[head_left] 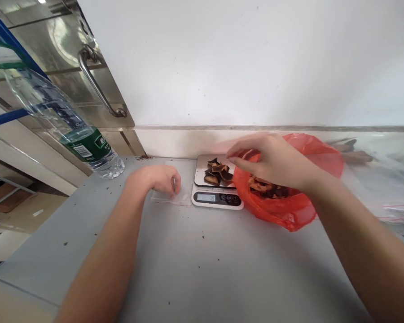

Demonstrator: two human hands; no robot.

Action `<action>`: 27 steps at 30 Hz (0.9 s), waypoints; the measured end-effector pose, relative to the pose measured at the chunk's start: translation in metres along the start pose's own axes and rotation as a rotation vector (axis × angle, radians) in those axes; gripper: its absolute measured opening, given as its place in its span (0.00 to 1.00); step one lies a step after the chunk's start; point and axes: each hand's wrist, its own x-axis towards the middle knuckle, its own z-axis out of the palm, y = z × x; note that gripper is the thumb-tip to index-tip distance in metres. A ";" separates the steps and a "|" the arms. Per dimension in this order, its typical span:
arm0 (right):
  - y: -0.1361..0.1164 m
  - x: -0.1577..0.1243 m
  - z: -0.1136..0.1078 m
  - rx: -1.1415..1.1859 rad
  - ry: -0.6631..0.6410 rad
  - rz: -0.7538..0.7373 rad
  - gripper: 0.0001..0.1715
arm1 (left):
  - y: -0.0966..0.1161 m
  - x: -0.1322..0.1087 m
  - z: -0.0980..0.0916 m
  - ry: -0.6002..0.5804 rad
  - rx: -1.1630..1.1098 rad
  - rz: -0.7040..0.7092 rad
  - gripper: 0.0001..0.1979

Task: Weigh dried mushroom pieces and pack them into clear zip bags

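My left hand [164, 179] rests on a small clear zip bag [182, 197] lying on the table. Its fingers are loosely curled in, and I see nothing held in them. Beside it stands a white digital kitchen scale [197, 202] with a steel top. Several brown, curled dried pieces [217, 172] are heaped on the scale, and its display reads about 79, a decimal point being hard to make out. My right hand [267, 159] hovers over an open red plastic bag [289, 215], thumb and fingers apart. More dried pieces [267, 186] fill that bag, partly hidden by the hand.
Right of the red bag lie clear zip bags [384, 179], with brown pieces in the far one. A large water bottle [87, 143] with a green label stands at the table's left edge. A white wall [242, 67] closes off the back; crumbs dot the grey table [188, 278].
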 end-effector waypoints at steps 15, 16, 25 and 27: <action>-0.008 -0.010 -0.026 -0.042 -0.292 0.148 0.12 | 0.001 0.003 0.004 -0.005 -0.009 0.028 0.06; -0.008 -0.012 -0.028 -0.085 -0.388 0.203 0.14 | 0.002 0.003 0.004 -0.006 -0.007 0.025 0.06; 0.018 -0.010 -0.016 -0.410 -0.443 0.542 0.12 | 0.010 0.006 0.007 0.008 0.021 -0.013 0.06; 0.024 -0.010 -0.011 -0.399 -0.412 0.528 0.13 | 0.011 0.005 0.007 0.013 0.018 -0.008 0.05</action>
